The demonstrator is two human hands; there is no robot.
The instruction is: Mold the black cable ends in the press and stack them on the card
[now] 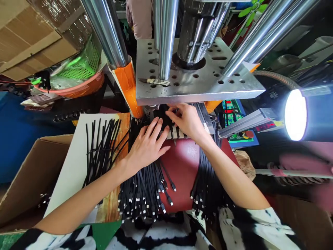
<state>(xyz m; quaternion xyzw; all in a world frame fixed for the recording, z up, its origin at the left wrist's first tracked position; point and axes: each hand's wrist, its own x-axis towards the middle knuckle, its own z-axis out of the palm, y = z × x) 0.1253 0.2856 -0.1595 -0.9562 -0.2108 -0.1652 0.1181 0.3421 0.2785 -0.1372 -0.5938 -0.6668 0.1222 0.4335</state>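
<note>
My left hand (148, 144) lies over the upper end of a thick bundle of black cables (140, 191), its fingers spread. Pale metal plugs show at the cables' lower ends. My right hand (187, 121) reaches beneath the press's steel plate (197, 93), thumb and fingers pinched together at a dark mould (161, 113). What the pinch holds, if anything, is hidden. Short black cable pieces cross the light front strip (174, 132) of the mould, just below my right hand. A second cable bundle (208, 180) hangs under my right forearm.
Steel columns (168, 41) rise through the plate above my hands. More black cables (101, 146) lie on a white board (70, 152) at left, beside an open cardboard box (28, 170). On the right are a lit lamp (296, 114) and a green control panel (231, 111).
</note>
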